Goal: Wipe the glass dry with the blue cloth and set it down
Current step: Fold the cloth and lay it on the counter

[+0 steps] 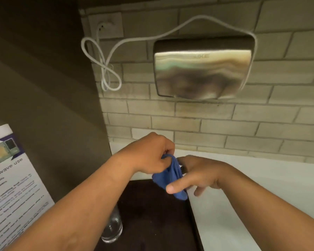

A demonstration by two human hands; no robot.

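The blue cloth (168, 176) hangs bunched between both hands above the counter. My left hand (152, 153) pinches its top edge with closed fingers. My right hand (198, 174) touches the cloth's right side, thumb behind it and fingers spread, the index finger lying across its lower part. A clear glass (112, 227) stands upright on the dark mat (152, 214), low in the view and partly hidden under my left forearm. Neither hand touches the glass.
A steel hand dryer (201, 67) hangs on the brick wall, its white cable (105, 69) looping to a socket. The white counter (252, 187) runs to the right. A printed microwave notice (13, 187) is fixed on the dark panel at left.
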